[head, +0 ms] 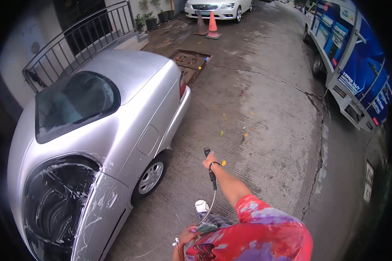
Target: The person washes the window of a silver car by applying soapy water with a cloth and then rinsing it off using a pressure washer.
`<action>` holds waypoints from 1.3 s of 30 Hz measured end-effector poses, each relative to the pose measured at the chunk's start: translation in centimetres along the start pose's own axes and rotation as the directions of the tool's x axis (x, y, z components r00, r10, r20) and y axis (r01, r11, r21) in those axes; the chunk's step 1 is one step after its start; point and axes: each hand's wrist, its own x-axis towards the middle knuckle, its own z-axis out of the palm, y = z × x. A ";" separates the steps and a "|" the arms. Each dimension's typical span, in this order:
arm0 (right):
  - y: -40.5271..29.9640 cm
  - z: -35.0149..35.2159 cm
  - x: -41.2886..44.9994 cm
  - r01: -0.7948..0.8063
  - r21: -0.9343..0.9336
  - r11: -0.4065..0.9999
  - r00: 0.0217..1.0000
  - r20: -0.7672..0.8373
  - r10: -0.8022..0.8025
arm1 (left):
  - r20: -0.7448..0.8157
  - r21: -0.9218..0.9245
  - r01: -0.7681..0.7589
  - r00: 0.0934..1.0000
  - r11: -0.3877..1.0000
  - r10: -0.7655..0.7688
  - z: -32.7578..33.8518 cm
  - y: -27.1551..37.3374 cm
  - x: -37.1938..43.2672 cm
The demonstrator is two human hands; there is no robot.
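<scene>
My right hand [209, 160] is stretched out ahead of me and grips the black handle of a hose spray nozzle [207, 151], with a thin grey hose [213, 202] running down from it. Close to my body, my left hand [188, 234] holds a dark, greyish-green bundle [206, 229], perhaps a cloth; a small pink item shows at the fingers. To the left stands a silver car [127, 140]. White, streaky foam lies on its dark side window [58, 199] and on the door [99, 208]. The rear window [75, 101] looks wet.
A metal railing [81, 36] and potted plants [151, 23] line the wall. Two traffic cones [212, 25] stand before a white car [212, 8]. A rusty-framed drain cover [191, 60] lies behind the silver car. A blue truck [352, 58] is at right; cracks cross the concrete.
</scene>
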 end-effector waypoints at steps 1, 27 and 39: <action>-2.3 -1.7 -0.3 0.113 -0.029 0.993 0.992 -0.059 -0.114 | -0.062 0.005 0.011 0.998 1.000 -0.011 -1.1 -2.4 -2.0; -40.2 -10.9 -49.6 0.883 0.457 -0.109 -0.296 0.361 -0.884 | -0.781 0.117 -0.696 0.376 0.709 0.498 6.7 8.9 -23.1; -43.5 -16.7 -32.6 0.955 0.293 0.049 -0.084 0.425 -0.901 | -0.784 0.215 -0.581 0.376 0.785 0.494 2.8 18.1 -16.6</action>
